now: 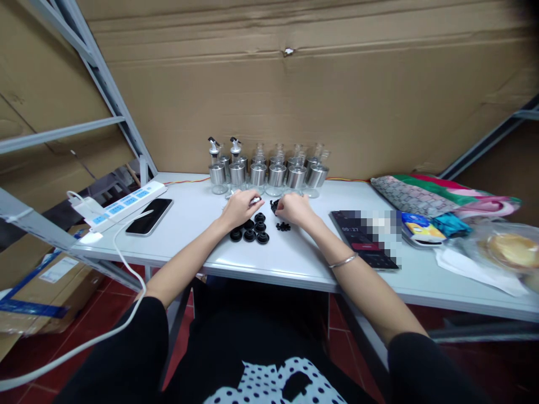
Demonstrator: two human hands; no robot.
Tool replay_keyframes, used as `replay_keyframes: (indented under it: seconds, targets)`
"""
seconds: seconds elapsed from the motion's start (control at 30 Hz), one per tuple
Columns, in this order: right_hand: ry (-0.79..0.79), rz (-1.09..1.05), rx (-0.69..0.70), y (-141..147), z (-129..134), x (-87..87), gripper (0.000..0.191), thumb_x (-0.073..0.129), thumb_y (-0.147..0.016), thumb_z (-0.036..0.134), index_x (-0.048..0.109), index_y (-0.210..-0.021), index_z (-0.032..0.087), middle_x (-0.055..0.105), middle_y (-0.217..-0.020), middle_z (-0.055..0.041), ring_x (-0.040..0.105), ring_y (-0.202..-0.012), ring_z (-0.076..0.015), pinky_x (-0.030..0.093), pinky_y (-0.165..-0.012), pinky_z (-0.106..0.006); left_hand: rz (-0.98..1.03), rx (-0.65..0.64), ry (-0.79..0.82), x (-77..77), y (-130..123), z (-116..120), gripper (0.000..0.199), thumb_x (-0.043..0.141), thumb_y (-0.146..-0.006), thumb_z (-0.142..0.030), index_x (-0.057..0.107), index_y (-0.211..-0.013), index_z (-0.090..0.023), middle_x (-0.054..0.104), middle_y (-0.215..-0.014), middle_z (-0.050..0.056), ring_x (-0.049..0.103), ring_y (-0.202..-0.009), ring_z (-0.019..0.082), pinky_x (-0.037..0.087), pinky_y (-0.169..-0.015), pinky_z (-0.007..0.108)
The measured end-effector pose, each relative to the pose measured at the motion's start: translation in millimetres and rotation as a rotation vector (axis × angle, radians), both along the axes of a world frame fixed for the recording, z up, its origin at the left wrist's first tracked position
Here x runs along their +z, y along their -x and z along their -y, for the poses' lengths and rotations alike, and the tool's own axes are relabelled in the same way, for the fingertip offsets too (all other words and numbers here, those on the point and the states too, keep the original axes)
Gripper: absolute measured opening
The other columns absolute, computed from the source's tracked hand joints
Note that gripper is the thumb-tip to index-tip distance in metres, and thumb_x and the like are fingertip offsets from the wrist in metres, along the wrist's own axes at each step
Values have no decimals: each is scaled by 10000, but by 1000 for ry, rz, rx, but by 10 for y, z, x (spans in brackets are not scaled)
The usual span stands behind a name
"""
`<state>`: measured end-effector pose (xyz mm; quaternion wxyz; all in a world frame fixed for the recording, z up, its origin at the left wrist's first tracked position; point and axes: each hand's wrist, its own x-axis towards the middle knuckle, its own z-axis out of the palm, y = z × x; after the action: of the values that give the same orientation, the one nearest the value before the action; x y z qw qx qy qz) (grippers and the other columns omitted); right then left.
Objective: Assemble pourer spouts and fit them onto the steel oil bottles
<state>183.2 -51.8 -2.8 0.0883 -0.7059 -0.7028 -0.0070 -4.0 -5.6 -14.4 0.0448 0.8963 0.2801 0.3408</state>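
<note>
My left hand (241,209) is closed around a small white-and-black pourer part (255,200), whose dark end points right. Across from it, my right hand (295,209) has its fingers pinched at a little pile of black pieces (274,205); what lies between the fingertips is hidden. Several round black stoppers (249,234) lie just below my left hand. A cluster of tiny black parts (283,226) sits below my right fingers. Behind both hands stand rows of glass bottles with steel sleeves (276,175). Two at the left carry pourer spouts (235,147).
On the left of the white table (185,235) are a power strip (130,202) and a phone (150,217) with a white cable. To the right lie a larger phone (366,241), a tissue pack (421,225), a colourful cloth (455,196) and a clear food container (509,247). Cardboard (261,95) walls the back.
</note>
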Motion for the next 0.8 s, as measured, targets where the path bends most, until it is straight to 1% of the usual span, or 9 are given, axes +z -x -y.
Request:
replay_keyframes:
  seconds: [0.1, 0.17, 0.23, 0.4, 0.57, 0.63, 0.67, 0.73, 0.8]
  targets:
    - [18, 5, -16, 9, 8, 9, 177, 636, -806, 293, 755, -787, 163, 743, -905, -163, 647, -934, -302, 391, -850, -440, 7, -17, -8, 23, 7, 23, 328, 392, -956, -439, 575, -898, -173, 647, -790, 36, 579, -750, 190, 350, -771, 333]
    - [37, 2, -21, 19, 13, 10, 153, 650, -788, 275, 756, -795, 166, 746, -905, -157, 652, -922, -296, 400, -836, -422, 9, -27, -21, 30, 11, 30, 403, 253, -995, -397, 564, -863, -177, 636, -785, 43, 562, -764, 194, 336, -762, 340]
    - [53, -6, -16, 26, 15, 8, 125, 649, -767, 227, 758, -798, 175, 750, -901, -144, 656, -902, -280, 412, -799, -384, 4, -22, -25, 26, 10, 25, 442, 185, -1004, -372, 547, -835, -182, 622, -783, 50, 541, -779, 200, 334, -748, 342]
    - [81, -46, 17, 0, 6, 3, 118, 661, -702, 206, 753, -770, 178, 754, -865, -119, 661, -796, -242, 406, -625, -291, 1, -34, -19, 8, -8, -12, 362, 253, -993, -407, 519, -883, -186, 596, -853, 66, 521, -839, 211, 361, -755, 340]
    - [37, -126, 91, -32, -5, 32, 75, 652, -692, 205, 720, -701, 174, 737, -739, -64, 640, -699, -183, 398, -593, -250, 30, -77, 9, 11, -15, -17, 250, 430, -948, -408, 506, -858, -187, 588, -828, 44, 535, -807, 194, 388, -826, 347]
    - [-48, -231, 117, -19, -10, 47, 69, 633, -702, 196, 692, -692, 162, 723, -720, -54, 629, -682, -166, 408, -608, -242, 70, -78, 55, 7, -11, -11, 225, 495, -918, -408, 498, -855, -191, 575, -778, 18, 534, -744, 176, 406, -787, 324]
    - [-94, -333, 135, -5, -12, 52, 63, 626, -705, 194, 673, -689, 156, 710, -693, -48, 621, -659, -156, 411, -606, -239, 90, -76, 89, 4, -10, -8, 220, 514, -907, -407, 491, -853, -195, 557, -737, 1, 525, -698, 165, 409, -737, 305]
    - [-149, -619, 190, 32, -11, 54, 76, 627, -711, 226, 633, -695, 153, 663, -592, -22, 583, -561, -131, 404, -558, -231, 126, -78, 163, -3, -8, -4, 220, 532, -893, -407, 470, -845, -202, 498, -652, -35, 488, -604, 142, 388, -632, 267]
    - [-156, -897, 262, 74, -6, 49, 143, 631, -720, 300, 601, -716, 160, 608, -506, 11, 527, -464, -106, 369, -485, -218, 165, -91, 215, -6, -9, 2, 233, 535, -883, -418, 444, -841, -207, 440, -609, -58, 444, -543, 124, 359, -572, 248]
